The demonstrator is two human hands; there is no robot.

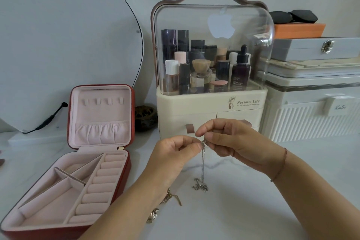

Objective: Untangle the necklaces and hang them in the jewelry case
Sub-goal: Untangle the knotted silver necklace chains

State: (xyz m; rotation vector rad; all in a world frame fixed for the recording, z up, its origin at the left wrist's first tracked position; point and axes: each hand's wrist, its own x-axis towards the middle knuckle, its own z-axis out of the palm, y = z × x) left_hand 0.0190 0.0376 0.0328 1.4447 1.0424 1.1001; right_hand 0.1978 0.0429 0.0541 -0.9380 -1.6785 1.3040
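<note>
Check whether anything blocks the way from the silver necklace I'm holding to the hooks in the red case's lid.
Nothing visible does. The silver necklace hangs pinched by the left hand and right hand; the jewelry case stands open to its left, its hooks bare.

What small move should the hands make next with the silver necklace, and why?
Probably ease the left hand and right hand slightly apart to loosen the strands. Both pinch the silver necklace at one spot, its strands hang close together, and its lower end lies bunched on the table. The lid hooks are bare.
</note>
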